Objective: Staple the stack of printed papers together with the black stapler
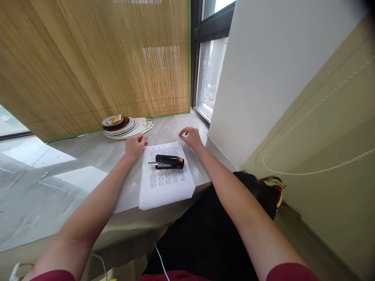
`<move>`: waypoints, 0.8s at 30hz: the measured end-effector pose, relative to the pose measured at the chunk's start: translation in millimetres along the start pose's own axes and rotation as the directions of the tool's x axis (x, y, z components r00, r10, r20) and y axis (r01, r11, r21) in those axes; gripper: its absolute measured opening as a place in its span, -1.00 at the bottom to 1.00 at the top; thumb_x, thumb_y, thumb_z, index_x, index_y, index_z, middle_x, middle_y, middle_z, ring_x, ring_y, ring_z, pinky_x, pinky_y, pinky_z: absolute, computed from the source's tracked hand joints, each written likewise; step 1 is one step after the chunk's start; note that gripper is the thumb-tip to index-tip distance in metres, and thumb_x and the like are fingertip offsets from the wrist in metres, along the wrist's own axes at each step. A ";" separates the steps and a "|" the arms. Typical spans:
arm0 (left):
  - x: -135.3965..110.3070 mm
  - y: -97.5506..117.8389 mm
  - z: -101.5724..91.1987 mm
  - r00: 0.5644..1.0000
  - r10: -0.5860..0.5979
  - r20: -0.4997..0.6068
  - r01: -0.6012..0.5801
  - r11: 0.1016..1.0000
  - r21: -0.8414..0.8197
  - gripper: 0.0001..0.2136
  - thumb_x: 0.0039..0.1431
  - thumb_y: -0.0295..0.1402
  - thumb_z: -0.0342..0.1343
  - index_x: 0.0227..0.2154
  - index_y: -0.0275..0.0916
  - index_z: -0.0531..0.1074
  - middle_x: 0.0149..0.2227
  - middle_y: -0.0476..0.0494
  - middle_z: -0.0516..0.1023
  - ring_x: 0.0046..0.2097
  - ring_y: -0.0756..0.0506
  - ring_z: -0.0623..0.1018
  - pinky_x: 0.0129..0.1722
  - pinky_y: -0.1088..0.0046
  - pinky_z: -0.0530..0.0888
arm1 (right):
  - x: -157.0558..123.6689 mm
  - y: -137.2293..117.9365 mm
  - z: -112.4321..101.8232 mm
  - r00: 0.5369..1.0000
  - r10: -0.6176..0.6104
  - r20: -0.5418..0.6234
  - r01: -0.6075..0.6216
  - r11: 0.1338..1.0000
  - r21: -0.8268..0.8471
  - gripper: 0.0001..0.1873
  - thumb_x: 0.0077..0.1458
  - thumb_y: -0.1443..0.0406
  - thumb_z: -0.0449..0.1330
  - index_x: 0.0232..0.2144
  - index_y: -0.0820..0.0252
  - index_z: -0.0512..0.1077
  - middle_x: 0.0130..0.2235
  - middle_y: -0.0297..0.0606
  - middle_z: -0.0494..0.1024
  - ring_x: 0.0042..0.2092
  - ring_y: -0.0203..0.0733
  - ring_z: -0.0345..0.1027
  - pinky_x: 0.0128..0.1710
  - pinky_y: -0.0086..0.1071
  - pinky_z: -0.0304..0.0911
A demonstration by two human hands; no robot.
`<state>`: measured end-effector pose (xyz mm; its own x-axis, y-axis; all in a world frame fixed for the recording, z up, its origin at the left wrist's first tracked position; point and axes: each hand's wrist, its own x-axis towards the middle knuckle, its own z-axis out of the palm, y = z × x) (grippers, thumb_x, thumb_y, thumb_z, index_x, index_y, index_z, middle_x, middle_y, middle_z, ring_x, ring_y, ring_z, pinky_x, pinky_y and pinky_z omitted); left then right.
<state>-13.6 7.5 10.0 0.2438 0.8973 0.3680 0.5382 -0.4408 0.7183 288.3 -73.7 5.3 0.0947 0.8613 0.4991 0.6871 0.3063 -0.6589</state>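
Observation:
A black stapler (170,162) with an orange patch at its right end lies on its side across printed white paper (166,195). Its jaws point left, parted, and a silver metal strip shows between them. My left hand (136,146) rests by the paper's far left corner, fingers curled together and nothing visible in them. Just beyond the far right corner is my right hand (191,137), its fingers bent in toward the thumb, also with nothing visible in them. Neither hand touches the stapler. The near edge of the paper hangs slightly over the ledge. How many sheets there are, I cannot tell.
Stacked plates (120,127) stand on the grey marble-look ledge (88,156), behind my left hand. A bamboo blind (117,58) hangs at the back, beside a dark-framed window (205,74). A white wall (263,58) closes the right side. A pale cable (161,259) crosses my lap.

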 end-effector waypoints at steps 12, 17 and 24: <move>12.4 -36.1 -8.7 0.996 0.013 0.088 -0.046 0.921 0.386 -0.73 0.02 -0.54 0.17 -0.27 -0.22 0.73 -0.12 -0.36 0.73 0.05 -0.46 0.62 0.16 0.03 0.43 | 5.3 51.3 -1.4 0.971 0.230 0.062 -0.212 0.952 -0.219 -0.74 0.23 0.35 0.24 -0.13 0.07 0.70 -0.02 -0.18 0.69 0.16 0.02 0.41 0.22 -0.15 0.29; 8.9 -29.5 -16.8 1.000 -0.021 0.001 0.017 0.852 0.524 -0.79 0.06 -0.46 0.26 -0.22 -0.32 0.70 -0.06 -0.50 0.68 0.10 -0.50 0.59 0.19 -0.01 0.41 | 2.6 54.1 -5.2 0.960 0.275 -0.062 -0.280 0.953 -0.113 -0.57 0.19 0.43 0.16 0.04 0.14 0.65 0.06 -0.17 0.67 0.08 -0.06 0.50 0.23 -0.19 0.33; 2.2 -12.1 -27.3 0.973 -0.223 0.052 0.130 0.723 0.678 -0.78 0.19 -0.48 0.17 -0.17 -0.28 0.67 -0.07 -0.38 0.71 0.02 -0.34 0.65 0.01 0.25 0.49 | -4.0 38.5 -10.6 0.923 0.357 -0.143 -0.377 0.914 -0.153 -0.60 0.11 0.50 0.12 -0.15 0.18 0.69 -0.04 -0.16 0.69 -0.02 -0.10 0.55 0.11 -0.30 0.38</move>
<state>-41.7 14.2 18.2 0.1591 0.9729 0.1677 0.9681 -0.1870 0.1667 322.0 -69.6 -16.2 0.4357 0.8464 0.3064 0.7025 -0.1069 -0.7036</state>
